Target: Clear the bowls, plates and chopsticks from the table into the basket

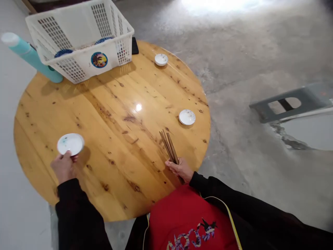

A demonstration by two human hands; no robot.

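Note:
My left hand (pixel 64 167) grips a small white dish (pixel 73 144) by its near rim, thumb on top, above the left side of the round wooden table (pixel 114 187). The dish has a blue-green pattern on its inner left side. In my right hand (pixel 180 168) is a bunch of several brown chopsticks (pixel 170 147), held by their lower part with the tips pointing away from me. Beyond the chopsticks a white dish (pixel 187 117) lies on the table near its right edge. Another small white dish (pixel 161 59) sits farther back.
A white plastic basket (pixel 85 67) with blue-patterned items inside stands at the table's back left. Beside it leans a turquoise cylinder (pixel 33 60) with a white end. A black flat object (pixel 135 46) lies behind the basket. On the right, a grey stool (pixel 288 102) stands on the concrete floor.

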